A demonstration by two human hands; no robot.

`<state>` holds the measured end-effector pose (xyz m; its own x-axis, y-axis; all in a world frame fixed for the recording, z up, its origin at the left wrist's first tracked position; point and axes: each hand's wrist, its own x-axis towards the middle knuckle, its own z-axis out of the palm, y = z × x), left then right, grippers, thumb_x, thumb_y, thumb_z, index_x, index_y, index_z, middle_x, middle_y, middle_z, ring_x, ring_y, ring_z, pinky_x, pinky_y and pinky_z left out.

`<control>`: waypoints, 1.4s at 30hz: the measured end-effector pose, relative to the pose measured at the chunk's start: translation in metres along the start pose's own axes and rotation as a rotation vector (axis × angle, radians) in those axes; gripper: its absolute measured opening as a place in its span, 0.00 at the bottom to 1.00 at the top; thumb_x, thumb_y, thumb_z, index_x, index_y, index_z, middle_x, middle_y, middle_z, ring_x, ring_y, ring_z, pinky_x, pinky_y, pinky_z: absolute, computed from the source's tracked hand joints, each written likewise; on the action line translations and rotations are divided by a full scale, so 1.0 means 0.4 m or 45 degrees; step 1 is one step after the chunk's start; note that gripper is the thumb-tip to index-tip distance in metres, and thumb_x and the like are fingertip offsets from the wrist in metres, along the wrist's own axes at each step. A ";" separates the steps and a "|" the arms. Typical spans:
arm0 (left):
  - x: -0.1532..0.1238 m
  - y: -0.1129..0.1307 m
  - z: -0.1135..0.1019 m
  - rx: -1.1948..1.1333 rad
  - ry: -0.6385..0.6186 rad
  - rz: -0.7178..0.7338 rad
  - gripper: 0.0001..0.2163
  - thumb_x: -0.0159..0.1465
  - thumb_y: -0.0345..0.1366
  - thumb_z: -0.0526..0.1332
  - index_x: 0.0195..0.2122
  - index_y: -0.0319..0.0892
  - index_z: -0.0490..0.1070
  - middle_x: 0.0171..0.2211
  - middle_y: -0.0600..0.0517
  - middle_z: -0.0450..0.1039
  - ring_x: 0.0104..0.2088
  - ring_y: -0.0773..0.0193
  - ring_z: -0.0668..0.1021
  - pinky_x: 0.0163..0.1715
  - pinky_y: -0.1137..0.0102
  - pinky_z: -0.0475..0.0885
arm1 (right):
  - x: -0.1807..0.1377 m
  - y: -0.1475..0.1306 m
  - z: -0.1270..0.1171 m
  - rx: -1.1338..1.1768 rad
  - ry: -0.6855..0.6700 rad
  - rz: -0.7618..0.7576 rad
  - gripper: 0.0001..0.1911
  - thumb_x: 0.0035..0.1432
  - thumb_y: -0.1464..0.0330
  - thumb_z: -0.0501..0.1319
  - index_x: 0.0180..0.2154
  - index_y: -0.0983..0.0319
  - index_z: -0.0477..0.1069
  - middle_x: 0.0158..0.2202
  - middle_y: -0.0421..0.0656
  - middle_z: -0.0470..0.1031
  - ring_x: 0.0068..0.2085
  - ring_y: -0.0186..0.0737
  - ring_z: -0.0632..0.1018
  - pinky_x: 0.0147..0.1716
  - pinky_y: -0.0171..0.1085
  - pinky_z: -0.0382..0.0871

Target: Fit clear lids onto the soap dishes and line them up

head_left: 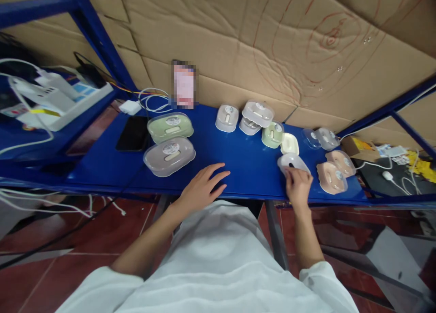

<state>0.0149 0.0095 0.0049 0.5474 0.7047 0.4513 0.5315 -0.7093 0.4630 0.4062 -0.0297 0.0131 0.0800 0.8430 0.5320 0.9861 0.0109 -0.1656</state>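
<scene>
My left hand [206,186] lies palm down at the front edge of the blue table, fingers spread, with nothing in it. My right hand [299,188] is closed, thumb and fingers pinched at the slot of a whitish translucent plastic lid [298,162]; a small dark spot shows at the fingertips. Just behind that lid sits a cream plastic box part [289,144]. To its left stands a green lidded box [273,134]. Right of my right hand are two peach lidded boxes [332,177], close together. Nearest my left hand is a large grey lidded box [169,156], touching a green one [170,126].
A grey box [227,118] and two stacked grey boxes [258,113] stand toward the back. Clear lids [327,138] lie at the back right. A black phone [132,133], a white charger [130,107] with cable, and a propped, blurred-out screen [184,85] are at the left.
</scene>
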 end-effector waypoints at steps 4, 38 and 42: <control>0.002 0.007 -0.004 0.046 -0.065 0.118 0.24 0.76 0.37 0.60 0.72 0.51 0.66 0.73 0.43 0.65 0.72 0.48 0.69 0.69 0.50 0.71 | -0.045 -0.150 0.005 0.417 -0.171 -0.397 0.20 0.76 0.66 0.53 0.60 0.47 0.78 0.53 0.43 0.85 0.56 0.53 0.83 0.63 0.62 0.69; 0.006 0.000 0.020 0.380 0.330 -0.217 0.09 0.73 0.35 0.63 0.52 0.43 0.78 0.61 0.38 0.73 0.62 0.43 0.74 0.62 0.48 0.70 | 0.240 0.195 0.070 -0.301 -0.322 0.280 0.33 0.70 0.51 0.58 0.65 0.67 0.71 0.59 0.65 0.71 0.58 0.67 0.73 0.58 0.62 0.67; 0.009 -0.001 0.019 0.323 0.315 -0.219 0.08 0.74 0.35 0.63 0.52 0.43 0.77 0.61 0.39 0.74 0.63 0.43 0.74 0.62 0.50 0.71 | 0.089 0.133 0.022 0.050 -0.263 -0.043 0.28 0.73 0.54 0.56 0.65 0.60 0.74 0.59 0.58 0.73 0.60 0.59 0.75 0.62 0.58 0.69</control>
<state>0.0218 0.0122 0.0005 0.2805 0.7738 0.5680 0.7618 -0.5395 0.3587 0.4602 0.0057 0.0160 0.0112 0.9340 0.3571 0.9810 0.0589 -0.1850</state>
